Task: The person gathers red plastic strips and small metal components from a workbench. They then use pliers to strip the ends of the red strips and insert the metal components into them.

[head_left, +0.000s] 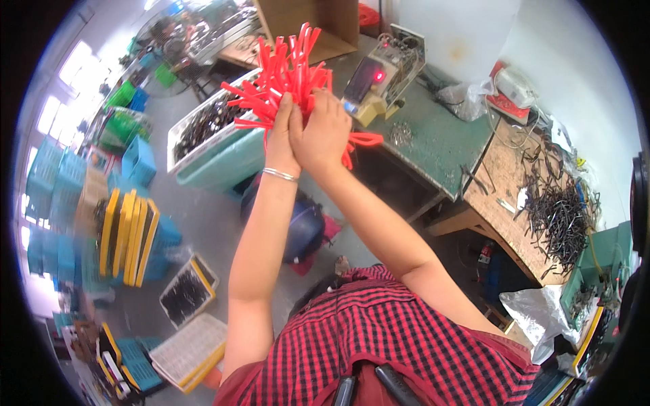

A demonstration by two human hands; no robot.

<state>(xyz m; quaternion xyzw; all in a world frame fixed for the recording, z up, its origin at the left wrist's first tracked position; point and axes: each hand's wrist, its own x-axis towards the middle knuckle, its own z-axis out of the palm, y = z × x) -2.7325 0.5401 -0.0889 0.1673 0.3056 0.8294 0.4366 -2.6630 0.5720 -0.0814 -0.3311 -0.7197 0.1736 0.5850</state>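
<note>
Both my hands are raised together in front of me, pressed around a thick bundle of red plastic strips [281,74]. My left hand [282,139] wraps the bundle's left side, a silver bangle on its wrist. Against it, my right hand [322,132] closes on the bundle from the right. The strips fan out above my fingers, and a few loops poke out below my right hand. How the strips lie inside my palms is hidden. Just behind the bundle stands a white tray [172,145] of dark shiny parts.
A green-topped table [440,145] at the right carries a small machine [379,78] with red lights. Beside it, a wooden table [504,172] holds a heap of black pieces [558,210]. A dark blue round-topped stool [305,230] stands below my arms. Yellow trays [128,237] and blue crates [139,159] stand left.
</note>
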